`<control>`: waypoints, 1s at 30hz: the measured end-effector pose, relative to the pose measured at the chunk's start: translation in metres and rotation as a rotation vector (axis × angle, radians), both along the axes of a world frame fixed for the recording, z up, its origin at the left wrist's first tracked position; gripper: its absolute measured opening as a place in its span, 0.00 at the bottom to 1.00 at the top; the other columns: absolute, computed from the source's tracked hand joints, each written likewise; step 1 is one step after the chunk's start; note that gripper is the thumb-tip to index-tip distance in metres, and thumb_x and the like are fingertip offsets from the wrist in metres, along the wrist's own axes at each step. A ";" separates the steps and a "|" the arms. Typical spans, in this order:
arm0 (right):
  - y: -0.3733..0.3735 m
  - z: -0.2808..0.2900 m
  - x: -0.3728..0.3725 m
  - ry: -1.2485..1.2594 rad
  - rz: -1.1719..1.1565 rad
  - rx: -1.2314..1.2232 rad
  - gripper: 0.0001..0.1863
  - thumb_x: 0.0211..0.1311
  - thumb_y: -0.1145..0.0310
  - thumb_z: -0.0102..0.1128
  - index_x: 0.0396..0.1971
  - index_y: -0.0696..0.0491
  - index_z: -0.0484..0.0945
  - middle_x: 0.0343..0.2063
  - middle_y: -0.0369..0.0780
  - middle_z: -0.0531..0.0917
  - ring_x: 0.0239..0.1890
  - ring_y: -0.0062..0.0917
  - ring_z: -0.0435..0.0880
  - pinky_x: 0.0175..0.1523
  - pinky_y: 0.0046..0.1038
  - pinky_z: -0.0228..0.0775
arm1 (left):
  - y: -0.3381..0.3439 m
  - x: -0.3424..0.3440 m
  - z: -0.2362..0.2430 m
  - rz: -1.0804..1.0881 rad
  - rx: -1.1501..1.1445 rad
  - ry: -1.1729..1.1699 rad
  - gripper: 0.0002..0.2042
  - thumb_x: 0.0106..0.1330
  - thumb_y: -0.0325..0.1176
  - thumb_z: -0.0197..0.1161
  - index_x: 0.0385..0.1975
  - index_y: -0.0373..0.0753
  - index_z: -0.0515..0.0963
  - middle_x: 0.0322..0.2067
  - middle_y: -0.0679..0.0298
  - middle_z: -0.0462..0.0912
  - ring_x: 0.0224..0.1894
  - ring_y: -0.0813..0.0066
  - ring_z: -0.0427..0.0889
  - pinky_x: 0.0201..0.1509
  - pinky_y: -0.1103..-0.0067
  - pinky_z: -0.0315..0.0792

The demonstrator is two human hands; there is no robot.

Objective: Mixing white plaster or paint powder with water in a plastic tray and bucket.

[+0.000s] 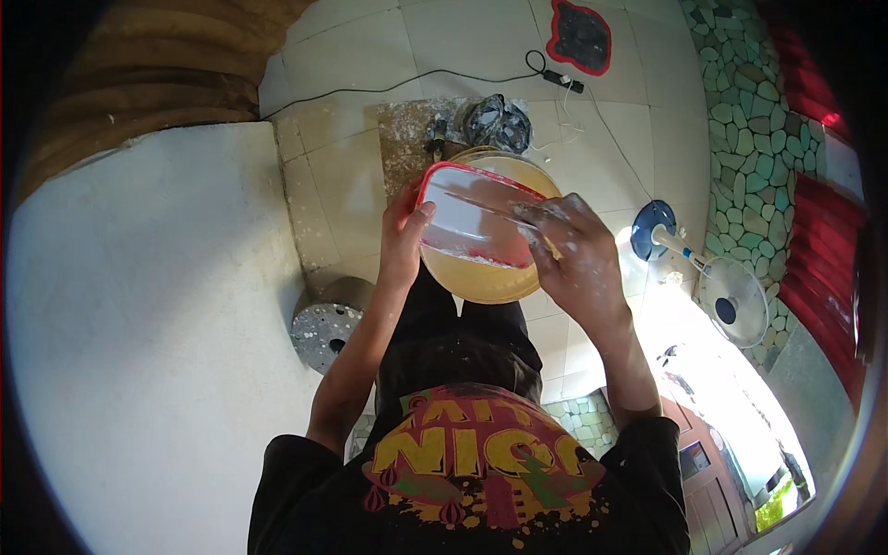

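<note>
My left hand (pixel 404 239) grips the left end of a rectangular tub (pixel 462 222) with a red rim and pale inside, its thumb over the edge. Whitish smears mark the tub's near rim. My right hand (pixel 575 250), spotted with white, is closed around a thin, flat scraper-like tool (pixel 476 205). Its long edge reaches across the tub, and a yellowish bit of handle shows below the fingers. I cannot tell whether the tool touches the tub's inside. Directly under the tub stands a round yellowish bucket (pixel 476 285), partly hidden by it.
A stained board (pixel 402 139) and a dark crumpled plastic bag (pixel 498 122) lie beyond the bucket. A cable leads to a black power strip (pixel 562 81) near a red-edged mat (pixel 580 39). A fan (pixel 735 305) is at right. A speckled cylinder (pixel 326 335) stands beside the white wall (pixel 139 305).
</note>
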State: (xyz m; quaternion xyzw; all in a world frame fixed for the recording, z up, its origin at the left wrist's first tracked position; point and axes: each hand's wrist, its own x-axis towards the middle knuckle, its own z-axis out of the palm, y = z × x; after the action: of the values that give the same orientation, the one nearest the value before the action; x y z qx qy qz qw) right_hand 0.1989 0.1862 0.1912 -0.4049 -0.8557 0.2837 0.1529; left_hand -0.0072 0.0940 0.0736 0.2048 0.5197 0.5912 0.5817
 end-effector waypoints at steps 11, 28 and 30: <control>0.052 -0.052 0.010 0.126 -0.006 -0.140 0.22 0.51 0.78 0.69 0.49 0.51 0.83 0.33 0.42 0.81 0.35 0.33 0.82 0.40 0.32 0.77 | 0.000 0.032 -0.039 -0.018 -0.107 0.081 0.29 0.68 0.44 0.59 0.63 0.31 0.69 0.54 0.57 0.78 0.57 0.70 0.75 0.65 0.73 0.65; 0.151 -0.493 0.003 -0.271 0.292 -0.172 0.09 0.47 0.74 0.57 0.29 0.60 0.81 0.33 0.55 0.82 0.39 0.48 0.84 0.48 0.46 0.76 | 0.060 -0.043 -0.105 0.505 -0.262 -0.048 0.31 0.68 0.54 0.47 0.67 0.41 0.65 0.63 0.58 0.72 0.64 0.58 0.73 0.60 0.55 0.76; 0.143 -0.503 -0.001 -0.307 0.285 -0.197 0.10 0.48 0.74 0.59 0.31 0.60 0.81 0.35 0.55 0.82 0.42 0.48 0.83 0.50 0.45 0.76 | 0.063 -0.052 -0.131 0.458 -0.254 -0.034 0.32 0.68 0.54 0.48 0.67 0.41 0.65 0.63 0.58 0.72 0.64 0.58 0.73 0.61 0.55 0.75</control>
State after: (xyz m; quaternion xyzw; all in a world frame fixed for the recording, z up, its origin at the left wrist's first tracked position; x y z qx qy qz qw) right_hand 0.1979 0.3295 -0.3115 -0.3311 -0.8856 0.3199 -0.0609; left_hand -0.0594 0.1568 -0.0571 -0.0027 0.6127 0.6410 0.4623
